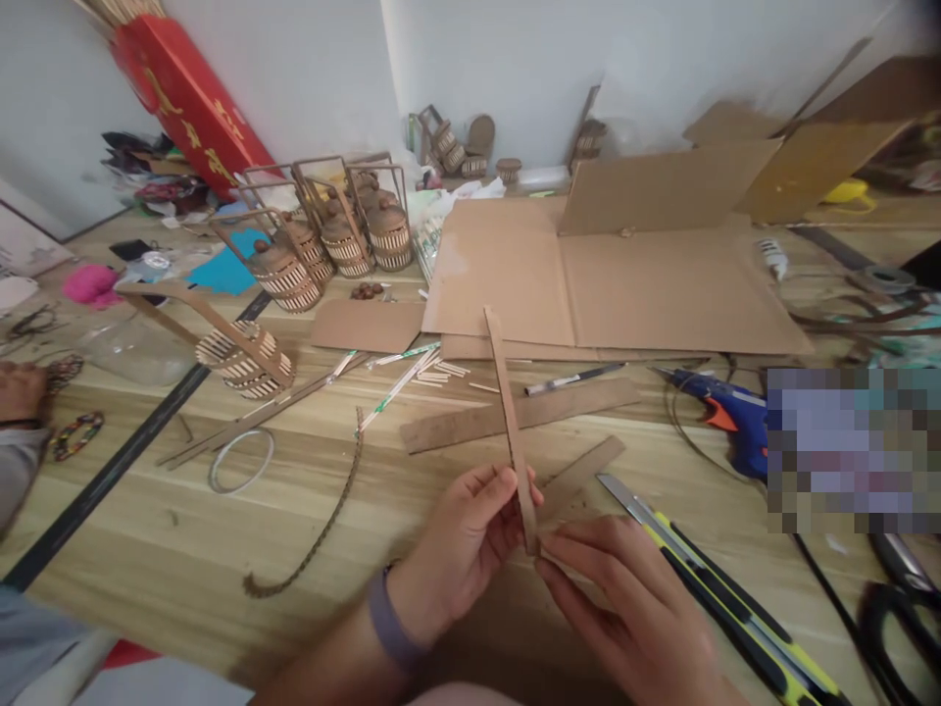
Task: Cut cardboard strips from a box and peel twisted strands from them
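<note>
A narrow cardboard strip (506, 402) stands tilted in front of me, its far end over the big cardboard sheet. My left hand (474, 529) pinches it between thumb and fingers near its lower part. The fingertips of my right hand (624, 588) close at the strip's near end; some of these fingers are hidden. Behind my hands lie a wider cardboard strip (521, 414) and a shorter cardboard piece (584, 473). A yellow and black utility knife (724, 588) with its blade out rests beside my right hand.
Several small lidded baskets (349, 240) with tall handles stand back left, and another handled basket (254, 363) nearer. A blue glue gun (742, 422) and black-handled scissors (893, 618) lie right. A flattened cardboard box (500, 255) covers the back. At far left is another person's hand (21, 392).
</note>
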{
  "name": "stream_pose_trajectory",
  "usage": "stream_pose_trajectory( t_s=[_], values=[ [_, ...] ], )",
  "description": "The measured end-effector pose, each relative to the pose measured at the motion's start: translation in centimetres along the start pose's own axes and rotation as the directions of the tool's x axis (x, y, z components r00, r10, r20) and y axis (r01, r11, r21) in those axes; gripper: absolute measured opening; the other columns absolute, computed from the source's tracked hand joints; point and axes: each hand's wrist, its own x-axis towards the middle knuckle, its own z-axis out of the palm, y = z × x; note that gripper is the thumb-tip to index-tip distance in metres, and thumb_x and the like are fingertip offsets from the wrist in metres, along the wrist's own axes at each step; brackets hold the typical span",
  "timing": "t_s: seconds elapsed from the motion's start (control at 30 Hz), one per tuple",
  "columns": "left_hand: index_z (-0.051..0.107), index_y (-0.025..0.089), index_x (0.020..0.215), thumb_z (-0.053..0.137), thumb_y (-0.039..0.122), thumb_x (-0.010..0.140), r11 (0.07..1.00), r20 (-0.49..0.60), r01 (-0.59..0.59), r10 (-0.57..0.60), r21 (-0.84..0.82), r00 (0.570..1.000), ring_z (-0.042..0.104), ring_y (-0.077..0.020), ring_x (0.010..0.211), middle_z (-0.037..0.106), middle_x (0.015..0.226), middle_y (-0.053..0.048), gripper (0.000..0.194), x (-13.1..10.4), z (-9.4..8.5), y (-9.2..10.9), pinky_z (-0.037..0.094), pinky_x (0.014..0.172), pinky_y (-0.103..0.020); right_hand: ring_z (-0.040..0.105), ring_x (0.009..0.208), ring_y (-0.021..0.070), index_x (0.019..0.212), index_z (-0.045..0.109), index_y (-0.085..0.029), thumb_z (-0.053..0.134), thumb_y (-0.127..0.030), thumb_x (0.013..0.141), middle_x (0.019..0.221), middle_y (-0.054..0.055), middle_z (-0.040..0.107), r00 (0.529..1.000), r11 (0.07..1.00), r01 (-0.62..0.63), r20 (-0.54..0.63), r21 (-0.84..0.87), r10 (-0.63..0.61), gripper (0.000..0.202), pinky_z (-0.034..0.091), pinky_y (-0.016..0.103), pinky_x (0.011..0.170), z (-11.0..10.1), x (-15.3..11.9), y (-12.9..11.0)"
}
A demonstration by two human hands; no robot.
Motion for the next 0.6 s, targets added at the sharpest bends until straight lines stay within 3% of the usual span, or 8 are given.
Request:
stream_pose_trajectory(
  t_s=[0.17,0.37,0.6],
  values=[
    [0.069,0.013,0.08,0.092,0.044,0.064,1.0,0.029,0.02,-0.021,0.019,0.999,0.056,-0.0074,0.061,0.064,0.072,0.0,0.042,-0.2,-0.1,-0.4,0.044,0.058,-0.019,0.068,0.072,0.0132,0.104,0.063,-0.022,0.059,-0.017,0.094,0.083,0.002,0.072,0.999,1.0,-0.013,0.047,0.006,0.013,0.012,0.055,0.026,0.066,0.1,-0.6,0.0],
    [0.069,0.014,0.079,0.094,0.04,0.062,1.0,0.024,0.022,-0.021,-0.014,0.999,0.054,-0.0078,0.063,0.062,0.073,0.001,0.04,-0.3,-0.2,-0.6,0.041,0.057,-0.019,0.067,0.071,0.0118,0.106,0.065,-0.023,0.051,-0.01,0.092,0.084,0.002,0.072,0.993,0.999,0.04,0.11,0.026,-0.043,0.024,0.054,0.024,0.065,0.2,-1.1,0.2],
    [0.07,0.013,0.077,0.094,0.039,0.061,0.999,0.039,0.017,-0.015,-0.031,0.999,0.053,-0.0074,0.062,0.062,0.072,0.0,0.039,-0.2,-0.4,-0.8,0.039,0.057,-0.018,0.069,0.073,0.0131,0.109,0.064,-0.023,0.052,-0.011,0.093,0.085,0.003,0.073,0.992,0.998,0.029,0.124,0.055,-0.036,0.023,0.057,0.026,0.066,0.1,-1.0,0.3]
  ],
)
